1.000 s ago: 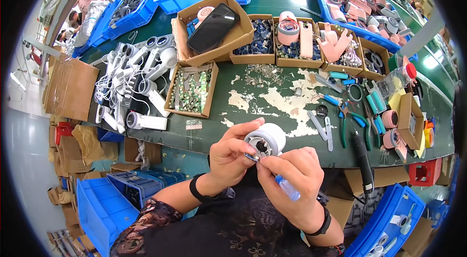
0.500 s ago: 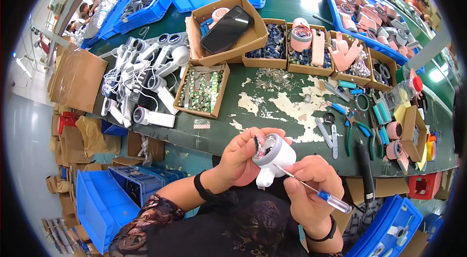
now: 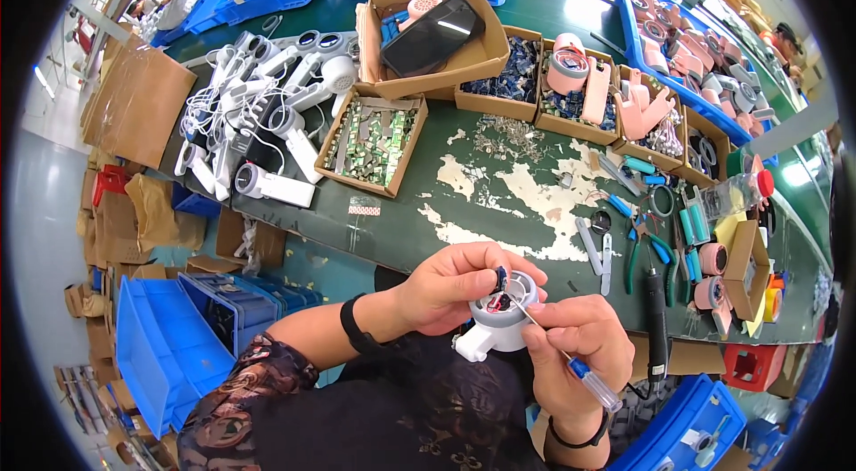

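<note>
In front of my body my left hand point(image 3: 446, 286) is closed around the far side of a white round housing point(image 3: 501, 335) with a grey rim and a short stub. Its thumb and finger pinch a small dark circuit board point(image 3: 501, 278) standing above the opening, with thin wires, some red, running inside. My right hand point(image 3: 580, 342) grips a screwdriver point(image 3: 595, 384) with a clear and blue handle. The thin shaft slants up left, its tip inside the housing's opening. What the tip touches is too small to make out.
Along the green worktable stand a carton of small green boards point(image 3: 373, 141), white cabled handheld devices point(image 3: 259, 106) and a carton holding a black phone point(image 3: 433, 34). Pliers point(image 3: 637, 248), a black electric screwdriver point(image 3: 657, 319) and pink housings point(image 3: 711, 288) lie right. Blue crates point(image 3: 169, 346) flank me below.
The screwdriver tip has gone from the housing's outer side to inside its opening. The housing has tilted, showing more of its inside, and sits slightly lower. My view has shifted a little.
</note>
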{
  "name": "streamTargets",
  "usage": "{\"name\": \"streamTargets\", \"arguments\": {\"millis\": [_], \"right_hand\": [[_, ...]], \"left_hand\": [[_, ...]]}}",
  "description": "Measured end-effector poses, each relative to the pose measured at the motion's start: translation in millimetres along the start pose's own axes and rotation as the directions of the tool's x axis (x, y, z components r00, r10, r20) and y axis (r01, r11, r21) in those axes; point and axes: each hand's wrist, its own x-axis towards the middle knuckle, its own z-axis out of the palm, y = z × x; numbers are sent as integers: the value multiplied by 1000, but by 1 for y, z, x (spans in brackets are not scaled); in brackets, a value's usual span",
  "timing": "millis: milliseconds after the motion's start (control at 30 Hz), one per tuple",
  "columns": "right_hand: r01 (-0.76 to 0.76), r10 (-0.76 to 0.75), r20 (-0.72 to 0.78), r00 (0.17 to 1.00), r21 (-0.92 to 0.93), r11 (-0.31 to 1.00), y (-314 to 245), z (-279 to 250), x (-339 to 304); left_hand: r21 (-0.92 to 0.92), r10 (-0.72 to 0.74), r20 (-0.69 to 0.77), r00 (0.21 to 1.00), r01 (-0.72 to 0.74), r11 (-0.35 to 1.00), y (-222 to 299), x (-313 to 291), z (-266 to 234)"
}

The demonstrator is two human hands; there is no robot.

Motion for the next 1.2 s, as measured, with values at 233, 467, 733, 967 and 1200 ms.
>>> {"name": "streamTargets", "arguments": {"millis": [233,467,733,967,1200], "right_hand": [[42,-37,83,996,-56,998,-8,-8,11],[34,-20,154,988,-86,996,-13,-12,14],[-116,114,173,978,6,993,-2,-20,8],[-420,332,281,901,363,832,33,-35,0],[-313,233,226,946,437,843,44,-30,-12]], "left_hand": [[-74,-158,-22,987,156,985,3,2,-1],[-107,-198,-6,980,196,975,2,2,-4],[-61,-293,-123,948,287,956,5,0,-1],[204,-306,-183,934,341,918,3,3,-5],[201,-277,-170,946,309,930,1,5,-1]]}}
